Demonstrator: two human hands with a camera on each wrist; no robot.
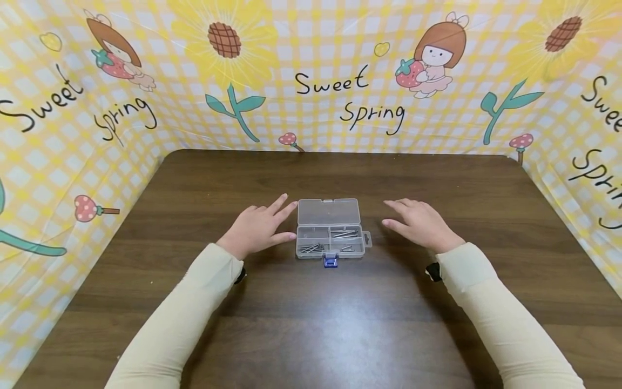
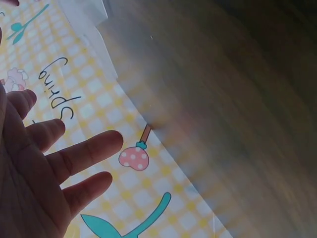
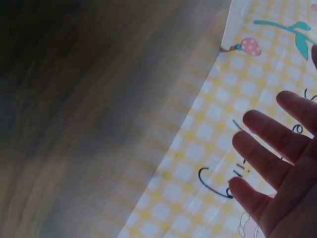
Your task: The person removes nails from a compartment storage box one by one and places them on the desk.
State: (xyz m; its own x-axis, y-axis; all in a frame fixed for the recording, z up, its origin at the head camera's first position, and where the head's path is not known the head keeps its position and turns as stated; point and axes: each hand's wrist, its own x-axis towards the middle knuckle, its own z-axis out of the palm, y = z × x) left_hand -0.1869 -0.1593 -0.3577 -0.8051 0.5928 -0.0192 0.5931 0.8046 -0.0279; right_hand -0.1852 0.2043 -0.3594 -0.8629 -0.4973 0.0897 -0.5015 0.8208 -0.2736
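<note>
A clear plastic compartment box (image 1: 313, 241) lies on the table with its lid (image 1: 328, 212) swung back behind it. Metal nails or screws (image 1: 311, 248) fill the front left compartment; more long ones (image 1: 344, 234) lie back right, and a few short ones (image 1: 347, 249) front right. The back left compartment holds nothing. A blue latch (image 1: 330, 262) hangs down at the front. My left hand (image 1: 257, 229) is just left of the box, fingers spread, fingertips close to its side. My right hand (image 1: 420, 222) stays apart from it on the right, fingers extended. Both wrist views show loose, empty fingers.
The dark wooden table (image 1: 330, 335) reaches back to a yellow checked cloth (image 1: 340, 54) with printed flowers and lettering. That cloth also stands along the left and right sides. A hanging tab (image 1: 367, 239) sticks out from the box's right end.
</note>
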